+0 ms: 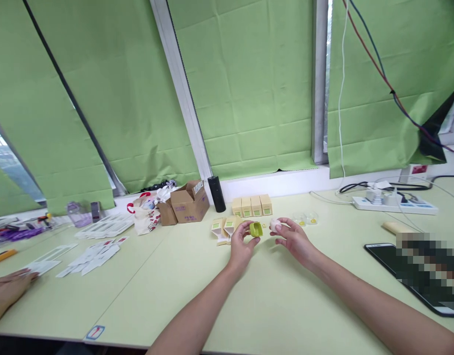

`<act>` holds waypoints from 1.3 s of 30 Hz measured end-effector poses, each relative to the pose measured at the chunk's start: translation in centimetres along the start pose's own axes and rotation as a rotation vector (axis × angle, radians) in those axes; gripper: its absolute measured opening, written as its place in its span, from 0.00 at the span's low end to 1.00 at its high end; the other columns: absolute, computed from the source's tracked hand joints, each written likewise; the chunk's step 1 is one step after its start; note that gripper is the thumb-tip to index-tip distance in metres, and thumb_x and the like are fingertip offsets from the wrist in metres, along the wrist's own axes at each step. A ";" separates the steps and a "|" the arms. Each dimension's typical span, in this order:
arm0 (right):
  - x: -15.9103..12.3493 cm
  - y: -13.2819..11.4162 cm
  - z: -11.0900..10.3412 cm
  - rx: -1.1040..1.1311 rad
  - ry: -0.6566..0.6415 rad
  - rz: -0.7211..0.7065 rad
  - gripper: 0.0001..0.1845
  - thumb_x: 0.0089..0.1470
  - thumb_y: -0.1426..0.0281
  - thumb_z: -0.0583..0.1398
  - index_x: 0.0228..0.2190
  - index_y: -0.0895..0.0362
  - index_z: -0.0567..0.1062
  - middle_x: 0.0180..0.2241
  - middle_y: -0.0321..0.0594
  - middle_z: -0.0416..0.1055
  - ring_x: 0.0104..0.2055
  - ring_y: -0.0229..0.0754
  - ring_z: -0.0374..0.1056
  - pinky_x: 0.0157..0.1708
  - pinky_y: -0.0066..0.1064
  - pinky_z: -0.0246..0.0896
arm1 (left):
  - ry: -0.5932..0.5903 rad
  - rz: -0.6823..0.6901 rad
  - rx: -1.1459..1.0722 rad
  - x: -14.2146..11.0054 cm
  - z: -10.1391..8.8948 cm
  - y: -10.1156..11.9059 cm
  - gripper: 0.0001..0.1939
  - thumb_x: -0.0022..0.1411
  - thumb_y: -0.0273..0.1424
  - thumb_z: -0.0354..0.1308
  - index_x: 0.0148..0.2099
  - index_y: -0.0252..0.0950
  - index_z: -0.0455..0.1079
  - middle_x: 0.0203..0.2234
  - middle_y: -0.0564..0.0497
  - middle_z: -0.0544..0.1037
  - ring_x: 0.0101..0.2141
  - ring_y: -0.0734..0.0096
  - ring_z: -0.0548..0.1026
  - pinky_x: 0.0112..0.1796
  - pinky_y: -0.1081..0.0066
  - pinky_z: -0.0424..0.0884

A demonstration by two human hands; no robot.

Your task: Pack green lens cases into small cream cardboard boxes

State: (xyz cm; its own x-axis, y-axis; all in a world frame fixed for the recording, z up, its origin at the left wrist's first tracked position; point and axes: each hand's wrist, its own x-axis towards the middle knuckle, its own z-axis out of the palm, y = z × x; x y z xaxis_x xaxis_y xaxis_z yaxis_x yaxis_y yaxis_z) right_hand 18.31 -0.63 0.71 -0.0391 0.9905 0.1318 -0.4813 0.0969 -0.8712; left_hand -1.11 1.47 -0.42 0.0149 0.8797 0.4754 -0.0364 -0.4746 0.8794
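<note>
My left hand [243,244] pinches a small yellow-green cup [256,229], whose hollow side faces me. A little to the right, my right hand [293,237] grips a small round whitish-pink piece [275,225] in its fingertips; its exact kind is unclear. The two held things are apart, above the table. Behind my left hand lie cream cartons [218,227] that look opened. Farther back stands a row of several closed cream boxes [256,206] with green labels. Clear little containers [311,218] with yellow bits sit just beyond my right hand.
Left of centre are a cardboard box [190,202], a cloth bag [145,217] and a black cylinder [217,194]. White cards [93,256] lie near another person's hands [12,286]. On the right are a power strip [397,203] and a tablet-like device [385,261].
</note>
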 end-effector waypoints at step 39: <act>0.2 0.5 0.0 -0.285 -0.034 -0.100 0.30 0.39 0.52 0.76 0.39 0.58 0.82 0.36 0.46 0.79 0.29 0.39 0.66 0.21 0.29 0.57 | -0.038 0.098 0.281 -1.2 0.2 1.5 0.25 0.52 0.20 0.66 0.52 0.43 0.78 0.48 0.47 0.77 0.50 0.58 0.75 0.54 0.58 0.69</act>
State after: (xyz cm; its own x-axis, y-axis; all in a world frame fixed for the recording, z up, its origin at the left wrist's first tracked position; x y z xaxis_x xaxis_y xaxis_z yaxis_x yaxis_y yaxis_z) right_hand 18.07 -0.39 0.34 -0.0352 0.9713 0.2352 -0.2190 0.2221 -0.9501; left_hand -0.96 -0.31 0.33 0.0626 0.8298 0.5545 0.2385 -0.5520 0.7990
